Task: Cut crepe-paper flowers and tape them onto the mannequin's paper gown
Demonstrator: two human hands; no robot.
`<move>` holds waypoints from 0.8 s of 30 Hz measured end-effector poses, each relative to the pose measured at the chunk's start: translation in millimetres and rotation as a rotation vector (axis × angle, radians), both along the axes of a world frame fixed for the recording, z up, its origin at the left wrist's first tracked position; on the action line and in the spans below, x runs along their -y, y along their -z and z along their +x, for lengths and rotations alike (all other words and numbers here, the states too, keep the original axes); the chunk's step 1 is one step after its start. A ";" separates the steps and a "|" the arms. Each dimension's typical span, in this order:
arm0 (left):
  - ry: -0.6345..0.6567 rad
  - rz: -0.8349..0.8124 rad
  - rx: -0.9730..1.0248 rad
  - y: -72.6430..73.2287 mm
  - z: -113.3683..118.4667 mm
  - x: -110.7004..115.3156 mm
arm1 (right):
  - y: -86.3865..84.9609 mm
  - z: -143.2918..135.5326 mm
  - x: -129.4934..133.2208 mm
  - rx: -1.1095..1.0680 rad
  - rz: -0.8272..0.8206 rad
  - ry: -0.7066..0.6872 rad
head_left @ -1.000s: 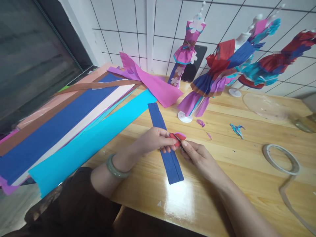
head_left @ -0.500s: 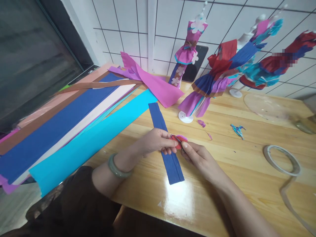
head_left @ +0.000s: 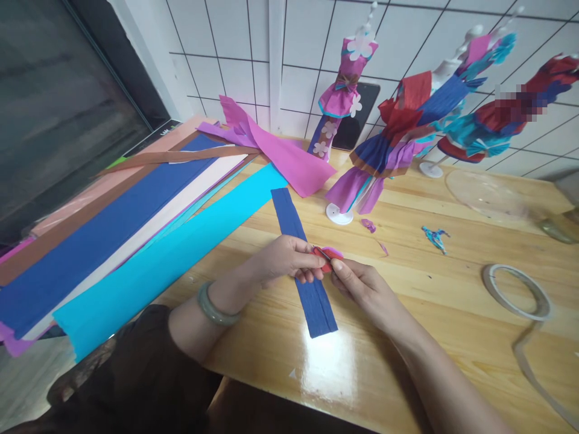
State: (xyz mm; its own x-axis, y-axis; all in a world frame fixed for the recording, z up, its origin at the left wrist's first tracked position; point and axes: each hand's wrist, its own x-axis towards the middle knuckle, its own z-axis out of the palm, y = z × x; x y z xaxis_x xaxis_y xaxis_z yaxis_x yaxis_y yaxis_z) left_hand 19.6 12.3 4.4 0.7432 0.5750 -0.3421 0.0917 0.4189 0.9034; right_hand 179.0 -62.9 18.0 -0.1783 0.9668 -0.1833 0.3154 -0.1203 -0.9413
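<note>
My left hand point(head_left: 289, 259) pinches a small red piece point(head_left: 320, 253) with a pink edge, held above a dark blue strip point(head_left: 316, 307) that lies on the wooden table. From the right, my right hand point(head_left: 355, 280) has thumb and fingers closed on a thin dark tool point(head_left: 324, 255), whose narrow end lies across the red piece. The two hands are close together, fingertips almost meeting. What kind of tool it is cannot be made out.
Long coloured paper sheets point(head_left: 172, 241) cover the left side. Paper-dressed figures on stands point(head_left: 339, 214) and a phone point(head_left: 359, 117) line the tiled wall. Tape roll point(head_left: 517, 292) and a clear round item point(head_left: 484, 194) lie right; small paper scraps point(head_left: 435, 239) lie between.
</note>
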 end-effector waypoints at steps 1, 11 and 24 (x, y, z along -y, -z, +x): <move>0.004 0.000 0.003 0.2 -0.1 -0.3 | 0.2 0.0 -0.1 -0.011 -0.011 0.006; -0.039 0.089 -0.038 -3.7 1.0 0.4 | 5.1 -1.4 -2.5 -0.192 -0.177 0.117; -0.113 0.240 -0.116 -6.6 4.6 4.0 | 9.3 0.1 -3.0 -0.146 -0.158 0.170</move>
